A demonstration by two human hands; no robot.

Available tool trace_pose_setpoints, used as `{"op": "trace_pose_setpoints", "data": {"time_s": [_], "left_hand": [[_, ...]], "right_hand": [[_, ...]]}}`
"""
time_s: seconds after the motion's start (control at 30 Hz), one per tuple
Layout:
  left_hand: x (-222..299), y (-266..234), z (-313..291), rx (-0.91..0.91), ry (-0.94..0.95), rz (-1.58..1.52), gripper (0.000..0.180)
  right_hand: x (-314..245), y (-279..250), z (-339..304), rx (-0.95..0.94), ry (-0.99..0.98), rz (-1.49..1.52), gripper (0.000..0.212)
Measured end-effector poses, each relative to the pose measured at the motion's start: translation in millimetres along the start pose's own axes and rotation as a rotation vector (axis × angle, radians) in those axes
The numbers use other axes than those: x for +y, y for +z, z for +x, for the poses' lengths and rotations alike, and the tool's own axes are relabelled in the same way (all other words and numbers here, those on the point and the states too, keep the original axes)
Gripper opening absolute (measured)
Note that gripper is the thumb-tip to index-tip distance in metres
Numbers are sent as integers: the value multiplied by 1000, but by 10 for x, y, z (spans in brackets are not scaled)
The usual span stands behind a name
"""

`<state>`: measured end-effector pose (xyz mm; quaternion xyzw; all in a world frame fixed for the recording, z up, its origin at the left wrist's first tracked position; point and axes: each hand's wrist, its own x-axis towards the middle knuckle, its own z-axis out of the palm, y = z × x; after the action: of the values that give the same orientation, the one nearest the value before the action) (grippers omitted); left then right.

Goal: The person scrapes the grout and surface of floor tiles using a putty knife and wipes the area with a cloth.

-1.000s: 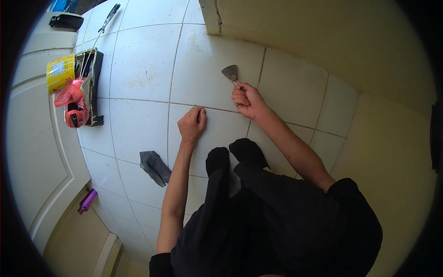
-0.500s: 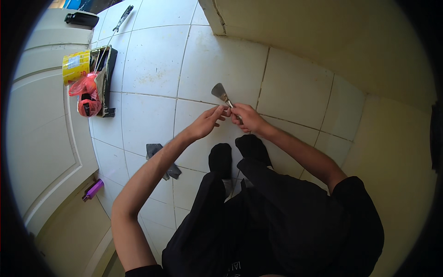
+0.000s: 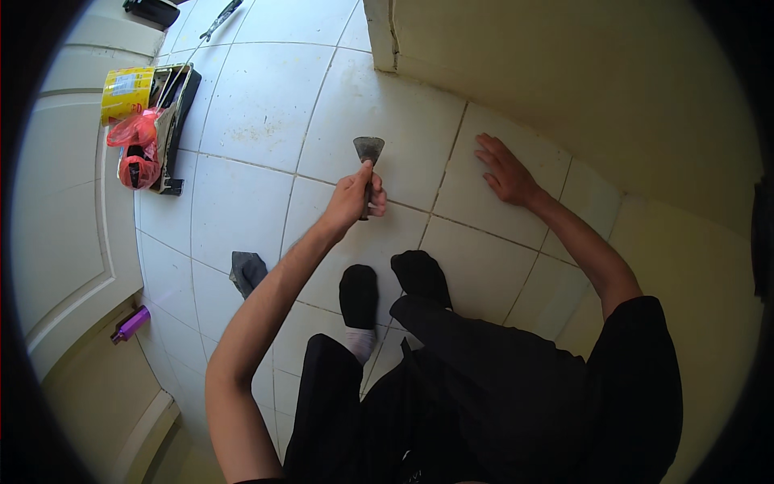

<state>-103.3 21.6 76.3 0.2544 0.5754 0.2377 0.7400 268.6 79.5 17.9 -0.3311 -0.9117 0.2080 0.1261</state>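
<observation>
My left hand (image 3: 353,198) is closed round the handle of a putty knife (image 3: 368,149), held over the white tiled floor (image 3: 250,189). Its grey, flared blade points away from me, and the thumb lies along the neck. Much of the handle is hidden by the fingers. Out to the right, my right hand (image 3: 509,173) is open and holds nothing, its fingers stretched out near the foot of the wall. Whether it touches the floor I cannot tell.
A black tray (image 3: 181,121) at the left holds a yellow container (image 3: 126,95) and a red plastic bag (image 3: 137,157). A dark grey cloth (image 3: 248,273) lies beside my left forearm. A purple bottle (image 3: 131,324) is near the door (image 3: 68,194). The wall (image 3: 580,89) bounds the right.
The putty knife has passed from my right hand to my left. My right hand has moved away to the right and opened. The view has shifted slightly.
</observation>
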Motion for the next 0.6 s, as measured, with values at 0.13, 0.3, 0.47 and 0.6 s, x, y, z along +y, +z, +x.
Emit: {"op": "trace_pose_setpoints", "data": {"time_s": [0.13, 0.3, 0.47, 0.6], "left_hand": [[199, -236, -46, -25, -155, 207, 51], [294, -519, 84, 49, -236, 303, 49], [471, -533, -102, 151, -177, 184, 34], [425, -578, -373, 299, -147, 76, 26]], "right_hand": [[105, -15, -55, -58, 0, 52, 59], [107, -49, -28, -73, -15, 44, 59], [138, -35, -35, -62, -45, 44, 57], [108, 5, -81, -18, -15, 59, 56]]}}
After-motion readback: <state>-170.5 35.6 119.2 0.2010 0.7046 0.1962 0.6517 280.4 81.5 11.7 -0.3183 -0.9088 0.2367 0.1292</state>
